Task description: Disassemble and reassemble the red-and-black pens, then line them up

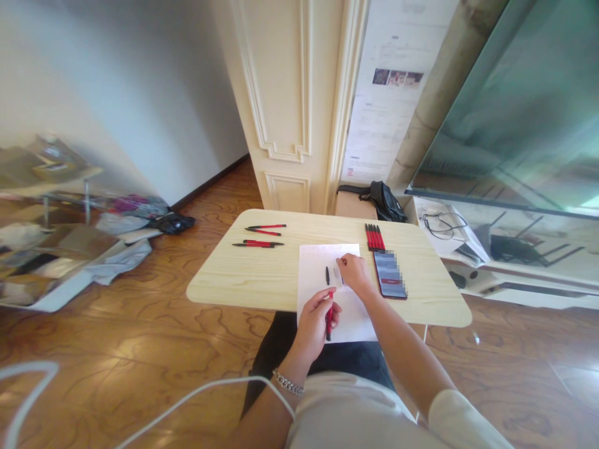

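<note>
My left hand [317, 317] is closed around a red pen barrel [330, 315] with a dark lower end, above the near part of a white paper sheet [311, 265]. My right hand [354, 272] is pinched over the sheet's right side. A thin, pale piece with a dark end shows by its fingertips, too small to name. Between the hands, a short black pen part [327, 275] lies on the paper. To the right, a row of several red-and-black pens [374, 237] lies side by side above a phone [390, 274].
More red-and-black pens [264, 231] lie loose on the left of the pale wooden table [234, 274]. A black bag [386, 201] and a white cabinet with cables [442, 224] stand beyond the table. A white cable [201, 388] crosses at lower left.
</note>
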Motion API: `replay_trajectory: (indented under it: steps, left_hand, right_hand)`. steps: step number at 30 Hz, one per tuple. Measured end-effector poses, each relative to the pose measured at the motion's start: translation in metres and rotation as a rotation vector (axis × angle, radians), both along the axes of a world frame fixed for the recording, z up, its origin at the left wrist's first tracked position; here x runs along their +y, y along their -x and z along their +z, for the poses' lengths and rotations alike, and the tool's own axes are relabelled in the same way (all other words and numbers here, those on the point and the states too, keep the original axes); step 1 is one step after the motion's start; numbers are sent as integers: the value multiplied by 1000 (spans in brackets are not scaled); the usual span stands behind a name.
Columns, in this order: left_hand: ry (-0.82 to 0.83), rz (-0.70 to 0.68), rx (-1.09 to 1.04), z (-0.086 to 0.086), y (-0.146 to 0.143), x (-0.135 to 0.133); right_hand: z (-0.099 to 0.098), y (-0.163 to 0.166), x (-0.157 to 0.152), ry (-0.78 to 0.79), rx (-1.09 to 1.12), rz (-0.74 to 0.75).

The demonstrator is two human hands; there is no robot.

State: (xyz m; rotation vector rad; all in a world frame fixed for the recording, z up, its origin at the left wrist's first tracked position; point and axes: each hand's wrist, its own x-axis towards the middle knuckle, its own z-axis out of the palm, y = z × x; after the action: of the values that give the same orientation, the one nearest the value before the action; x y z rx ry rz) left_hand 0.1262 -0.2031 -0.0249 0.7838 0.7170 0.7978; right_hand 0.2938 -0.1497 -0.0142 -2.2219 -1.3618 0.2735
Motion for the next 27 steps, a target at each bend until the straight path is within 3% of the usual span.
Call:
replay_trajectory:
  steps: [2, 7, 11, 22, 27]
  left_hand:
    - [20, 6, -12, 3, 0, 1]
    - [121, 66, 20, 13, -4, -1]
    - [123, 95, 65, 18, -9, -7]
    - [-26, 64, 117, 20, -9, -12]
    - [-76, 4, 173, 18, -7, -14]
  right_hand:
    - [1, 3, -12, -103, 205, 17]
    - [-9, 26, -54, -193, 987, 100]
    - [-12, 42, -73, -250, 1351, 103]
    - [-3, 46, -76, -157, 1527, 228]
    - [-9, 32, -67, -219, 1382, 153]
